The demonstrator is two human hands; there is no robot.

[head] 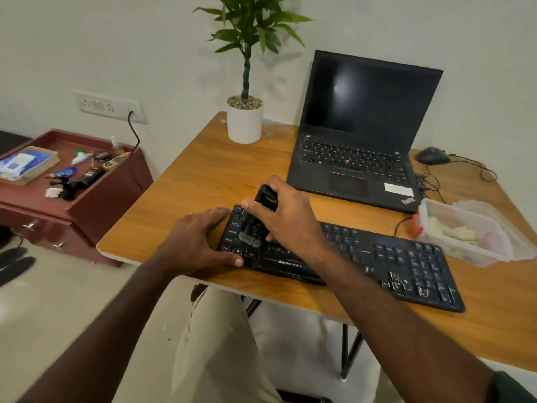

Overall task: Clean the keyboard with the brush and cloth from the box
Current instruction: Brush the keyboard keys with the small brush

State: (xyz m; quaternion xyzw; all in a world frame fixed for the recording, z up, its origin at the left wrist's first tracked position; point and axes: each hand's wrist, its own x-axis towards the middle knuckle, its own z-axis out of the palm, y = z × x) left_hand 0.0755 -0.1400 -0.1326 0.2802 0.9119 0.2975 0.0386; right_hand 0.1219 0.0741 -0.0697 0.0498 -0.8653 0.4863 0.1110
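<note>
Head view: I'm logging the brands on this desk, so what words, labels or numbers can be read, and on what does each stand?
"ZEBRONICS": on the black keyboard's front edge, below the keys.
"ThinkPad": on the laptop's palm rest, near corner.
White sticker on the laptop: print too small to read.
Key legends on both: mostly blurred; "Alt" and "Ctrl" only faintly suggested.
Items on the red side table: labels too small to read.

A plain pale wall [116,39] stands behind a wooden bench [203,175] with black metal legs [347,353]. A white socket panel [109,106] is on the wall, left of the bench. Below it stands a low dark red cabinet [96,205] on the light beige floor [58,309]
</note>
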